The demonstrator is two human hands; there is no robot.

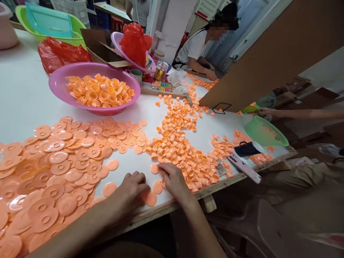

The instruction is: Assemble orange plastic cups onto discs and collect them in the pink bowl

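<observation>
My left hand point(134, 188) hovers low over the table near its front edge, with the fingers curled. Small orange plastic discs point(151, 199) lie right beside its thumb, partly covered by it. What the curled fingers hold, if anything, is hidden. To its right, my right hand point(173, 179) has its fingers stretched down, the index fingertip at the edge of another orange disc point(154, 168). One more disc point(157, 187) lies beneath that hand. A heap of small orange plastic cups point(174, 143) lies just beyond it. Orange plastic saucers point(53, 168) spread widely on the left.
A pink basin point(56, 86) holds larger orange cups. Behind it are a red plastic bag point(63, 53), a green basket point(23, 18) and jars point(161, 70). A cardboard panel point(258, 61) rises at right. Co-workers point(196, 50) sit around the table; a box cutter point(244, 166) lies near the edge.
</observation>
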